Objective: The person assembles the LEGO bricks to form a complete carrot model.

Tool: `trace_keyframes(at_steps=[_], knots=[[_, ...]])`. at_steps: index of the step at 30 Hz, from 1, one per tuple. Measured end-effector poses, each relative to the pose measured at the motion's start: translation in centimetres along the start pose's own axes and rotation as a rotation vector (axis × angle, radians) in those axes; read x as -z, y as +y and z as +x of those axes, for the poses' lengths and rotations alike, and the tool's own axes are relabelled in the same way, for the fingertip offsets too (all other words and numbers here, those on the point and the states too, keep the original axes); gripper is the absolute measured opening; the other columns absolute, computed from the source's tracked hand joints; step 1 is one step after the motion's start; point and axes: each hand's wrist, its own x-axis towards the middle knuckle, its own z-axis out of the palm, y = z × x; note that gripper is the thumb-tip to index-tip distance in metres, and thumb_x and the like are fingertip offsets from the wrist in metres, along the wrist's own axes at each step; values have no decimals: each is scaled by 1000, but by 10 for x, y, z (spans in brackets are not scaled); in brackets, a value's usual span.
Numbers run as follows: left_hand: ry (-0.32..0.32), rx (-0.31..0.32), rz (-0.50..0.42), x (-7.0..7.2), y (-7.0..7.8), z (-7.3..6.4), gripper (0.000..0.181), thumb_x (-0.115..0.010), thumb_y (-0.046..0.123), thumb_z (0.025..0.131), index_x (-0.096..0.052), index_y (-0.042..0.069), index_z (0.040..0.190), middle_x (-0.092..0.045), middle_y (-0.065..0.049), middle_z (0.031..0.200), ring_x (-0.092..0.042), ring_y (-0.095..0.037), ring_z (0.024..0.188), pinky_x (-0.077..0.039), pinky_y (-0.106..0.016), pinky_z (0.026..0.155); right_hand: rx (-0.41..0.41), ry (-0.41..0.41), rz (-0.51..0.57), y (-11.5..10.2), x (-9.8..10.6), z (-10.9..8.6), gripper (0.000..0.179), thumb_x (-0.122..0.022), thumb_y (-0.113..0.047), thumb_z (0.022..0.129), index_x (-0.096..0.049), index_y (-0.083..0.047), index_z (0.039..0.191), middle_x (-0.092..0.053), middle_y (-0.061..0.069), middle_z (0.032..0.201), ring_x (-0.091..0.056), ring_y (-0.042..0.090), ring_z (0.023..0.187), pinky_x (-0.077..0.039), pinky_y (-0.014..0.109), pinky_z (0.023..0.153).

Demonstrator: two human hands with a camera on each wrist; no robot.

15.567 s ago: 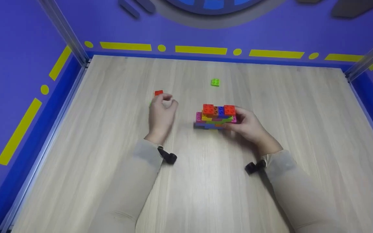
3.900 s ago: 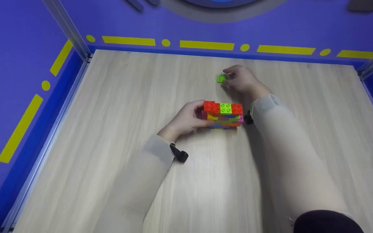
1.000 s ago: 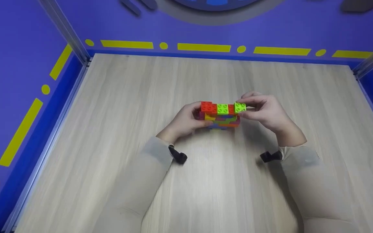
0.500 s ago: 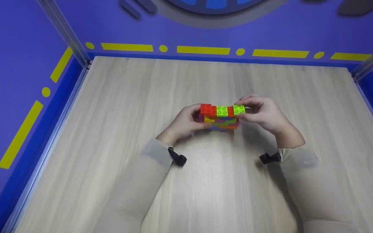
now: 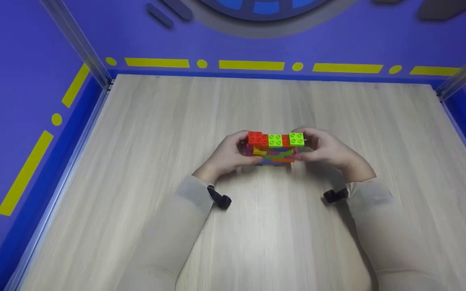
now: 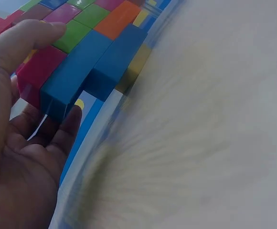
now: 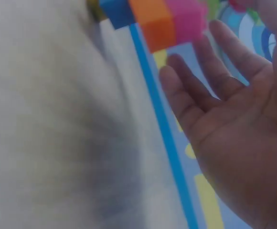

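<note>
A wall of stacked toy building bricks, in several colours, stands upright at mid table. Its top row has a red brick on the left, a lime green brick in the middle and another lime green brick at the right end. My left hand grips the left end, thumb across the front and fingers behind. In the left wrist view that thumb lies over the green and pink bricks, above a blue brick. My right hand holds the right end between thumb and fingers, beside an orange brick.
The pale wooden table is bounded by a blue back wall with yellow marks and by side panels. Black wrist cameras sit below both hands.
A lime green brick from the back of the table now sits on the wall's right end. Since half a second ago, my right hand has slid from that brick down to lower rows.
</note>
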Motion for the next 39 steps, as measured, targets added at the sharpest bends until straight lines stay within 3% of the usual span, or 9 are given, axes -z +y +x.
trace_keyframes(at_steps=[6, 11, 15, 20, 29, 35, 39], knots=[[-23, 1, -9, 8, -3, -1, 59, -89, 4, 90, -66, 6, 144, -70, -13, 140, -68, -27, 124, -56, -37, 114, -22, -47, -64, 11, -3, 4, 57, -84, 7, 90, -66, 2, 143, -76, 13, 140, -70, 9, 130, -52, 16, 115], [-52, 4, -34, 12, -4, -1, 56, -79, -6, 84, -64, 4, 137, -67, -11, 135, -66, -22, 118, -57, -30, 104, -17, -49, -48, 13, -7, 5, 56, -83, 8, 90, -65, 6, 144, -74, 21, 142, -70, 5, 129, -53, 16, 113], [-35, -10, -52, 13, -5, -1, 54, -76, -9, 81, -66, 2, 133, -70, -11, 129, -65, -19, 110, -57, -29, 98, -22, -22, -35, 13, -8, 6, 55, -82, 9, 91, -66, 8, 144, -75, 21, 142, -71, 3, 128, -54, 16, 112], [20, 7, -52, 12, -5, -1, 49, -79, -7, 85, -68, 2, 131, -73, -11, 124, -66, -19, 106, -58, -28, 95, -32, 8, -24, 15, -9, 7, 59, -81, 8, 93, -65, 6, 149, -75, 21, 142, -71, 10, 124, -58, 17, 108], [146, 44, -126, 11, -4, 2, 38, -83, -2, 97, -71, -1, 133, -74, -17, 133, -72, -22, 114, -62, -26, 104, -87, 146, 82, 15, -12, 8, 46, -75, 2, 99, -64, 13, 142, -76, -4, 121, -69, 13, 108, -60, 16, 97], [249, 18, -199, 8, -4, 5, 37, -84, -1, 99, -72, -5, 134, -75, -21, 134, -73, -22, 117, -63, -26, 105, -137, 270, 222, 13, -19, 11, 46, -72, -1, 103, -63, 8, 147, -73, -1, 123, -66, 18, 113, -61, 17, 99], [310, 34, -217, 5, -2, 5, 38, -84, 3, 100, -74, -3, 136, -78, -20, 137, -75, -23, 121, -63, -26, 106, -158, 358, 363, 10, -27, 14, 44, -71, 1, 104, -60, 1, 147, -68, 4, 129, -65, 20, 119, -61, 18, 102]])
